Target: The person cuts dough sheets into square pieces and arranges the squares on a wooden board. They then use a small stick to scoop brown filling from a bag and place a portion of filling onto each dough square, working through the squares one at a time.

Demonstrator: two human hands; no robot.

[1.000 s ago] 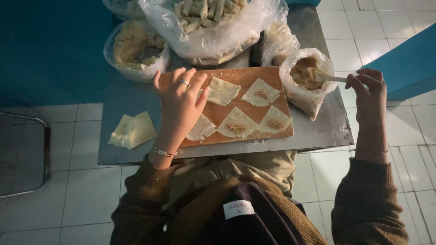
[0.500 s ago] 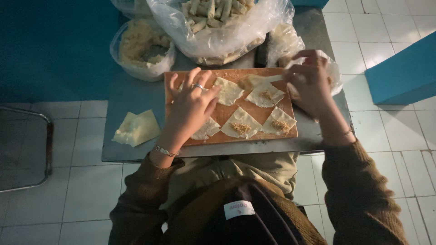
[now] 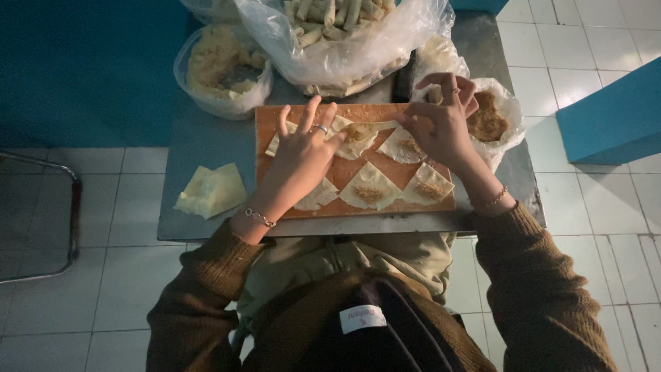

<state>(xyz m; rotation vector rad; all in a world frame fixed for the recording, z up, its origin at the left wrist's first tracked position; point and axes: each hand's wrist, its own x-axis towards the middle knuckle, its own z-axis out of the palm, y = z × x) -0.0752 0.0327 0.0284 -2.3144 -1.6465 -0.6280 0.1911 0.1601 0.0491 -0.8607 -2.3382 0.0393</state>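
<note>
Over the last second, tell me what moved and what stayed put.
The right hand left the bag of filling, swung inward over the cutting board and now rests on the top wrapper. The left hand stayed pressed on the board; the other wrappers lie unmoved.

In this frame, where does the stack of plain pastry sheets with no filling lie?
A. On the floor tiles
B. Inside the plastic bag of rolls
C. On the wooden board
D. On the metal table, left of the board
D: the stack of plain sheets rests on the metal table, left of the wooden board, beyond the left hand.
</note>
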